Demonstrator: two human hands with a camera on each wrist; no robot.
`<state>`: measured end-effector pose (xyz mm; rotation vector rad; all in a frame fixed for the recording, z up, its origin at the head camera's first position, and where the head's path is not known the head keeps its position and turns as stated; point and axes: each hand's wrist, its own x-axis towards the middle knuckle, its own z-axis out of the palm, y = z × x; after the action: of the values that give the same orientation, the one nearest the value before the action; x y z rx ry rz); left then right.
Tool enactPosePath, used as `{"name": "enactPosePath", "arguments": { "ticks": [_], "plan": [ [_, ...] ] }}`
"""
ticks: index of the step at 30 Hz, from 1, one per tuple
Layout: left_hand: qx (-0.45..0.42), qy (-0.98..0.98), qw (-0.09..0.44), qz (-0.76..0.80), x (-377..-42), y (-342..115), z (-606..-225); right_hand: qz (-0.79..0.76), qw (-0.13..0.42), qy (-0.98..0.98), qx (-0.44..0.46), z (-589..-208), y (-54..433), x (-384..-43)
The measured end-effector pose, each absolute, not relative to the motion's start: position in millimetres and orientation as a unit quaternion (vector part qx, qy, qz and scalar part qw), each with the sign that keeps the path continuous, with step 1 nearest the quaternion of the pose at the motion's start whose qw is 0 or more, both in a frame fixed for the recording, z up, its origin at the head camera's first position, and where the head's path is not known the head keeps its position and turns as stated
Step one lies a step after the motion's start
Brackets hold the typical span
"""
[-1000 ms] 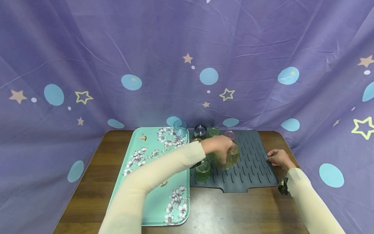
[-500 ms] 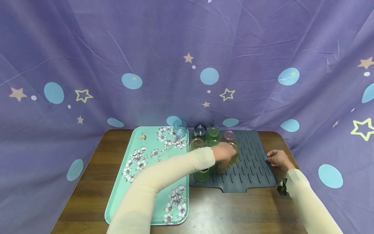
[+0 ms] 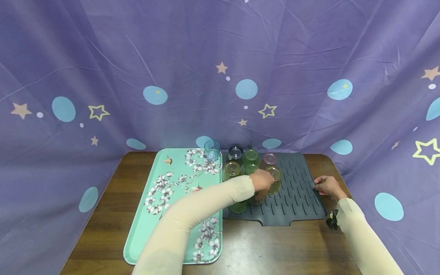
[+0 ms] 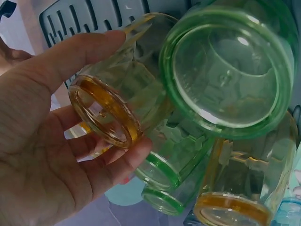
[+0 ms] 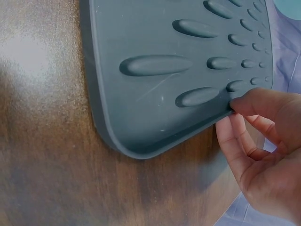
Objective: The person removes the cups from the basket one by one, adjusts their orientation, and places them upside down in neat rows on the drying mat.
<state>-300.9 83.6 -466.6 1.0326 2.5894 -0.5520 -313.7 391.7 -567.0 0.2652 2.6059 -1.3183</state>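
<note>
In the head view my left hand (image 3: 262,184) reaches across the tray to the mat. It grips an upside-down clear glass with an amber base (image 4: 106,110), thumb on one side and fingers curled round the other. In the left wrist view a green glass (image 4: 225,75) stands close beside it, with another amber glass (image 4: 235,207) farther along. At the mat's right edge my right hand (image 3: 328,186) pinches the rim of the dark grey drying mat (image 5: 141,117) between thumb and fingers. The mat lies on the wooden table.
Upside-down glasses stand on the mat's left half: a dark blue glass (image 3: 235,152), a pink glass (image 3: 270,158), an amber glass (image 3: 274,178) and several green ones. A light blue glass (image 3: 212,151) stands on the floral mint tray (image 3: 144,236) at its back right corner.
My left hand has moved slightly forward and left with the amber glass, lowering it among the others and becoming nearly still. The right hand keeps its place at the mat's edge.
</note>
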Motion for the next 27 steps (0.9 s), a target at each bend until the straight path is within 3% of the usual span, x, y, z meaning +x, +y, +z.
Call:
{"name": "enactPosePath", "arguments": {
  "ticks": [13,27],
  "plan": [
    [0.324,0.912,0.146,-0.207,-299.3,88.3,-485.4,-0.44,0.099,0.887,0.096,-568.4,390.5,-314.5],
    [0.315,0.908,0.166,-0.221,-295.3,87.6,-480.3,-0.461,0.102,0.877,0.093,-572.5,394.6,-316.4]
  ]
}}
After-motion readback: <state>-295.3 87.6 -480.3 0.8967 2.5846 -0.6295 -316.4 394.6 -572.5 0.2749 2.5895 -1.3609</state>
